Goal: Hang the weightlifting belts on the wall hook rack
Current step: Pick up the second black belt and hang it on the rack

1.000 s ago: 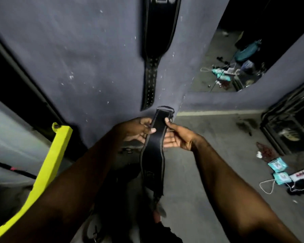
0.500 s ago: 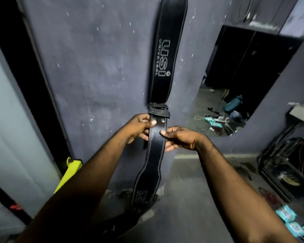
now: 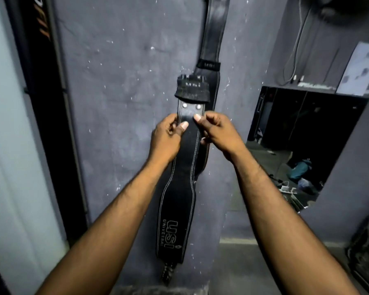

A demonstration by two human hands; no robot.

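Hanging upright against the grey wall (image 3: 124,103), the held belt (image 3: 179,188) now sits higher than half a second ago, its top end overlapping the wide part of the hanging belt (image 3: 211,39) behind it. It is black leather with pale stitching, two rivets near the top, a dark flap above them and "USI UNIVERSAL" printed low down. The left hand (image 3: 168,135) and right hand (image 3: 217,130) pinch its narrow upper section from either side, thumbs pressed on the front. Right of the belt, a dark opening (image 3: 307,135) shows clutter.
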